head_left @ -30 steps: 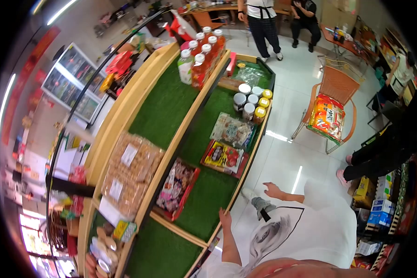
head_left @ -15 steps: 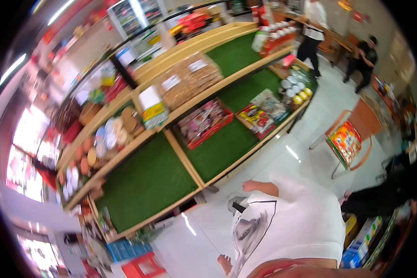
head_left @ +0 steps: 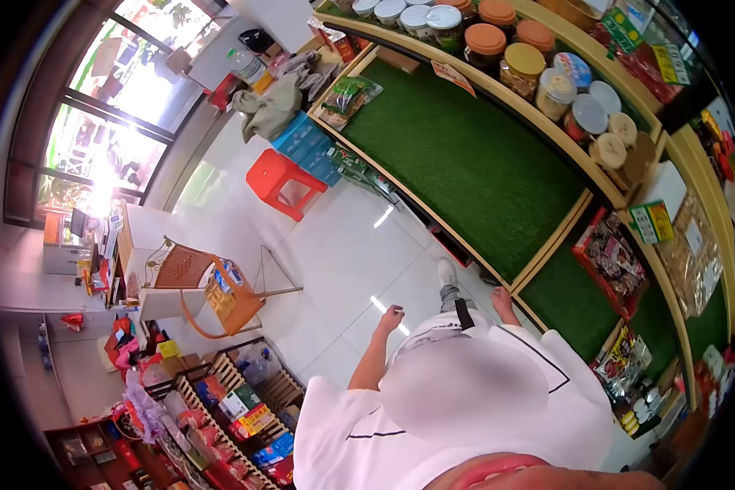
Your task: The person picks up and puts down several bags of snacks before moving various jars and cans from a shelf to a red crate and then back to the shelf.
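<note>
1. Display shelf (head_left: 465, 155) — light wood rim, green artificial-turf lining — runs diagonally across the upper right, just ahead of the person.
2. Right hand (head_left: 504, 305) at the shelf's near rim; contact uncertain. Fingers too small to tell whether open or closed.
3. Left hand (head_left: 390, 317) above white tiled floor (head_left: 335, 273), apart from the shelf. Fingers look bent; cannot tell how far closed.
4. Lidded jars (head_left: 521, 69) line the raised tier; lids orange, yellow and white.
5. Lower tier: green packet (head_left: 353, 96) at the far left corner, red-edged snack tray (head_left: 612, 261) to the right, beyond a wooden divider (head_left: 554, 243).
6. Red plastic stool (head_left: 282, 181) beside blue boxes (head_left: 309, 147), near the shelf's far end.
7. Armchair (head_left: 229, 294) to the left; bright windows (head_left: 131, 86) behind — slatted rack (head_left: 241, 400) of packaged goods at lower left.
</note>
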The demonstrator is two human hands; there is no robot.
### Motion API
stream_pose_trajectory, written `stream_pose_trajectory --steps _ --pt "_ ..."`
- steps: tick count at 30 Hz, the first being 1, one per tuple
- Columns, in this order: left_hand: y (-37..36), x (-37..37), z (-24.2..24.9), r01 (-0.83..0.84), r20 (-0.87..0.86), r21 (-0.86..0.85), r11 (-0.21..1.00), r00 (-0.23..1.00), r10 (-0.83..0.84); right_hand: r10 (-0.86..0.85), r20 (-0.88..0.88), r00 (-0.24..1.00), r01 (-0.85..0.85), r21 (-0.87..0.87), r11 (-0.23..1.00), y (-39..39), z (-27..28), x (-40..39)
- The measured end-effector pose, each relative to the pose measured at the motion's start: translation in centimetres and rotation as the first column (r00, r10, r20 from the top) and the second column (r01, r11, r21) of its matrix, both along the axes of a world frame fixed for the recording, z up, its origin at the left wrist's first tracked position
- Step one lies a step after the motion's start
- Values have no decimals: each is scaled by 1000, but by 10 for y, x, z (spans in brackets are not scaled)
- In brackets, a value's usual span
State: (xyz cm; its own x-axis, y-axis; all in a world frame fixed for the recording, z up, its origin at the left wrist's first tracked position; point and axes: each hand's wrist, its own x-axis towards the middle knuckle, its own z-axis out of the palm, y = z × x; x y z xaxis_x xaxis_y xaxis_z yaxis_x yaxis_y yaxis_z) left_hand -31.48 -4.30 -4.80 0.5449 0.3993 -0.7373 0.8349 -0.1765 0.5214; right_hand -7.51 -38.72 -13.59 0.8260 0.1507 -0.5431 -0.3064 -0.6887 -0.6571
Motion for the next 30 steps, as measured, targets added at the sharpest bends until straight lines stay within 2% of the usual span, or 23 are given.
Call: stream_pose_trajectory --steps 1,2,3,5,7,9,10,14,18,21,23,25,28,30 --pt "13 17 0 32 -18 -22 999 999 -33 -10 -11 1000 10 37 999 13 10 8" --pt "26 36 -2 51 -36 -1 999 998 -51 -67 -191 979 81 66 995 24 20 19" --pt "43 57 1 70 -48 21 997 996 -69 -42 -260 965 73 109 991 39 38 35" --pt "69 90 9 -3 64 123 992 998 -5 12 -398 918 67 183 981 57 68 57" --pt "97 123 15 -70 184 137 988 982 44 18 -414 910 64 182 981 71 76 85" --pt "122 156 17 -65 194 172 983 981 31 -21 -447 894 126 206 970 84 71 112" --pt "133 167 15 -60 213 177 982 977 21 -30 -500 866 202 294 934 86 67 123" --pt "189 202 -10 -82 228 193 978 973 37 -267 -492 829 389 164 906 116 82 161" --pt "286 251 -39 -92 256 208 974 966 36 -387 -481 787 503 136 854 176 74 194" --pt "388 308 -45 -79 346 411 908 935 -75 -394 -468 791 511 152 846 264 89 223" --pt "465 357 -42 -131 481 503 854 864 -151 -322 -469 822 477 259 840 335 98 241" --pt "536 422 -15 -199 541 605 771 813 -214 -245 -447 860 398 290 870 421 101 262" --pt "607 516 36 -248 586 575 780 790 -181 -182 -446 876 323 265 908 555 107 297" --pt "646 573 29 -292 681 507 811 712 -170 -82 -444 892 258 353 899 646 99 340"
